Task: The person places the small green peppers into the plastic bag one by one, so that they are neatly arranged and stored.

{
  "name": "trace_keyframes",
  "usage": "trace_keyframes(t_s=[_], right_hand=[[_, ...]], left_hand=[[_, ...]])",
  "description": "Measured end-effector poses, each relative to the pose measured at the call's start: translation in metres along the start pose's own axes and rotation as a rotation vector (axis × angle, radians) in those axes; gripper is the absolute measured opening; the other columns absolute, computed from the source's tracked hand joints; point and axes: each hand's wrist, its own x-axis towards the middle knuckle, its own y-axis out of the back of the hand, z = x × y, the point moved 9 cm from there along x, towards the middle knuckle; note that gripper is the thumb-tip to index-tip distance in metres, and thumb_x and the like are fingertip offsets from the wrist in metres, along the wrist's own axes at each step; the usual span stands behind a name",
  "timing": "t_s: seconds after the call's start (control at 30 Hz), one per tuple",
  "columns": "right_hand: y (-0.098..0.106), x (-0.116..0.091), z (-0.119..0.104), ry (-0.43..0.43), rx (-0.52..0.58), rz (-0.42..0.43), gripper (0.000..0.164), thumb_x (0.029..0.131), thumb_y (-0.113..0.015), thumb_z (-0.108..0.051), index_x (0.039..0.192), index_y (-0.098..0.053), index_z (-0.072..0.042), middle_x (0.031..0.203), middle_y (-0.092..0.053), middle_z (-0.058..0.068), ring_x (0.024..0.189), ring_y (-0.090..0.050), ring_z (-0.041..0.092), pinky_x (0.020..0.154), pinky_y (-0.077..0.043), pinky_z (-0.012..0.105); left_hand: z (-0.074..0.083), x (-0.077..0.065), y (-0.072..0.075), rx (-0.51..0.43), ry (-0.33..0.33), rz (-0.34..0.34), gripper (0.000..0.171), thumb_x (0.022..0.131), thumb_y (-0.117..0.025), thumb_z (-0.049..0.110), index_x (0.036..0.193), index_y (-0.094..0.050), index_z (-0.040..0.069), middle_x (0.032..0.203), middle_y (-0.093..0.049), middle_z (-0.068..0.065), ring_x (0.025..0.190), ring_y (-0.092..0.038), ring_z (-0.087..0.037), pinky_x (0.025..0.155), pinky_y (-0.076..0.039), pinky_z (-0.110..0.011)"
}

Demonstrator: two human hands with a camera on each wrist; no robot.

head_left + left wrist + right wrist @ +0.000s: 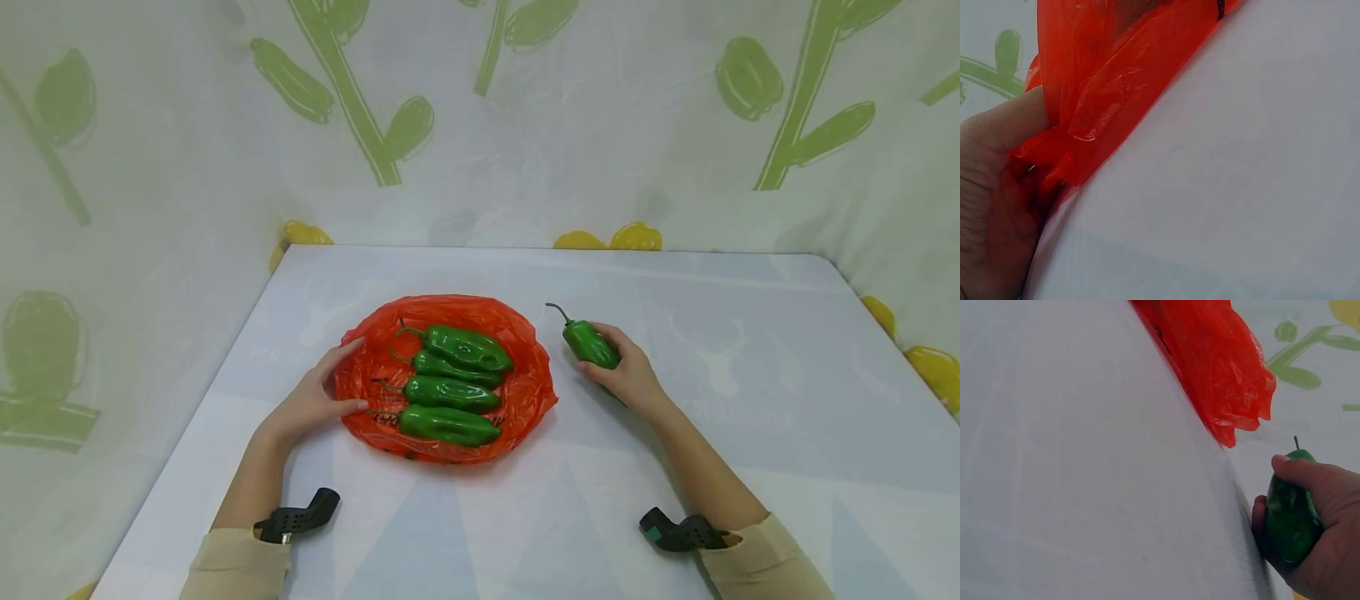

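Note:
A red plastic bag (528, 417) lies spread open on the table, with several green peppers (450, 393) side by side on it, their stems to the left. My left hand (311, 404) holds the bag's left edge; in the left wrist view the thumb (1022, 119) lies over the crumpled film, and the other fingers are partly hidden behind it. To the right of the bag, my right hand (626, 367) grips a single green pepper (588, 342), its curved stem pointing up and left. In the right wrist view thumb and fingers wrap round this pepper (1291, 519).
The white table (750, 375) carries pale blue triangle and deer prints. Behind it hangs a pale cloth (600, 150) with green plant patterns. A black band with a camera sits on each wrist, the left one (296, 518) and the right one (682, 532).

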Motion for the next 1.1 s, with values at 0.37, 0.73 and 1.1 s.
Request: trace_keyframes(t_s=[0.37, 0.73, 1.1], right_hand=[[-0.003, 0.001, 0.004, -0.056, 0.021, -0.02, 0.063, 0.09, -0.062, -0.034, 0.144, -0.036, -0.014, 0.139, -0.043, 0.017, 0.12, -0.038, 0.034, 0.094, -0.043, 0.048], [-0.004, -0.001, -0.001, -0.03, 0.053, -0.038, 0.058, 0.091, -0.061, -0.027, 0.144, -0.038, -0.016, 0.141, -0.042, 0.015, 0.12, -0.04, 0.034, 0.096, -0.042, 0.05], [-0.002, -0.003, -0.013, 0.041, 0.076, -0.03, 0.056, 0.091, -0.062, -0.022, 0.143, -0.04, -0.014, 0.139, -0.044, 0.016, 0.117, -0.043, 0.034, 0.094, -0.044, 0.048]], left_hand=[[-0.001, 0.0, -0.001, 0.002, 0.011, -0.003, 0.088, 0.077, -0.077, 0.026, 0.149, -0.026, 0.032, 0.156, -0.019, -0.01, 0.143, -0.014, -0.036, 0.105, -0.03, -0.062], [-0.002, 0.001, 0.0, -0.002, 0.001, -0.002, 0.088, 0.078, -0.077, 0.026, 0.149, -0.026, 0.031, 0.156, -0.019, -0.009, 0.143, -0.014, -0.035, 0.106, -0.027, -0.063], [-0.004, 0.001, 0.0, -0.009, -0.002, 0.0, 0.088, 0.077, -0.077, 0.025, 0.149, -0.027, 0.03, 0.156, -0.019, -0.01, 0.143, -0.013, -0.035, 0.107, -0.026, -0.063]])
